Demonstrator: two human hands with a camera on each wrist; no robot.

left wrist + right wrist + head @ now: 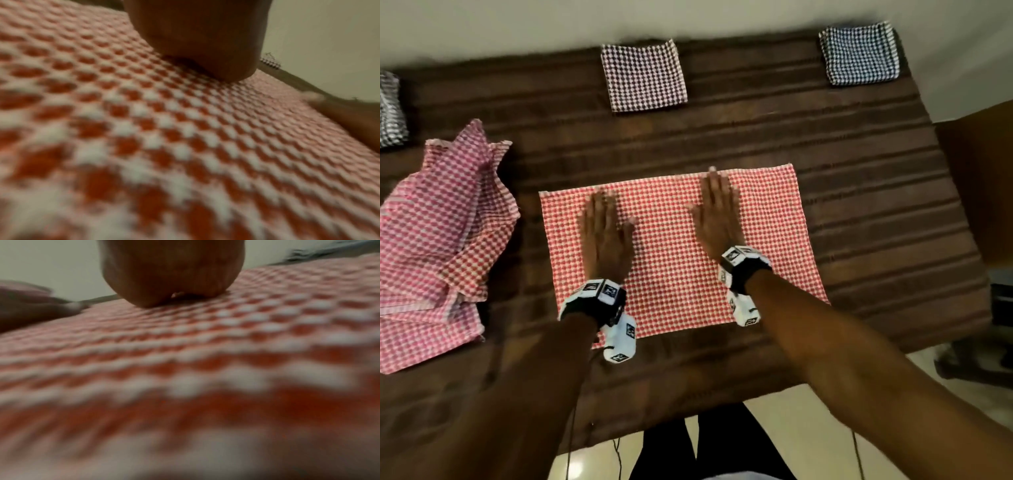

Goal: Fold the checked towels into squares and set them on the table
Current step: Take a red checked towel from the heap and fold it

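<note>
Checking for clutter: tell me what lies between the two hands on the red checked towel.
Only bare red checked towel lies between left hand and right hand, per the head view.

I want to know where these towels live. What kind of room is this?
Probably a room in a home, though that is a guess. A dark wooden table stands by a plain wall on a pale tiled floor, and checked towels are being folded on it by hand.

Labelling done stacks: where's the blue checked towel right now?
Head view: the folded blue checked towel sits at the table's far right corner, right of the folded maroon checked towel, well beyond the spread red towel.
</note>
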